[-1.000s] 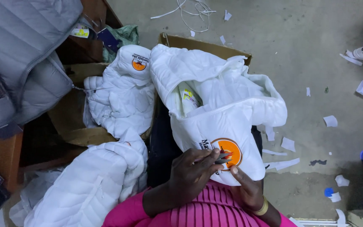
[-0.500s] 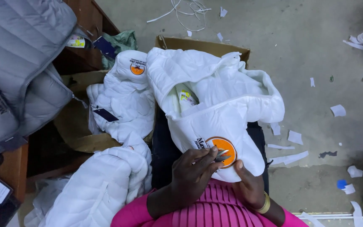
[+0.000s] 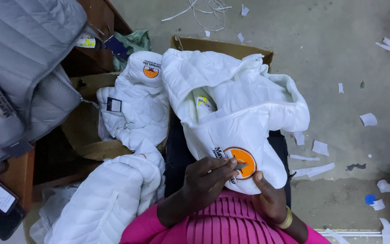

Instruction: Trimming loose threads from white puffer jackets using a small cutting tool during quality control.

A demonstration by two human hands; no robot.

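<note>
Left hand [image 3: 206, 180]: fingers pinched round a small dark tool [image 3: 241, 166], its tip laid on the round orange badge [image 3: 241, 162] of a white padded jacket [image 3: 240, 108].

Right hand [image 3: 269, 199]: grasping the near hem of the same jacket from beneath, thumb up beside the badge; gold bangle [image 3: 287, 218] at the wrist.

White padded jacket: spread over the lap, near centre; its far edge overlaps a brown cardboard box [image 3: 222, 45].

Second white jacket [image 3: 134, 104]: just left of the first, touching it, orange badge at its far end.

Third white jacket [image 3: 104, 199]: near left, heaped against the pink sleeve [image 3: 136, 228].

Grey padded jacket [image 3: 23, 68]: far left, hanging over a wooden ledge.

Concrete floor [image 3: 339, 54]: open to the right and far side, strewn with white paper scraps [image 3: 368, 119].
</note>
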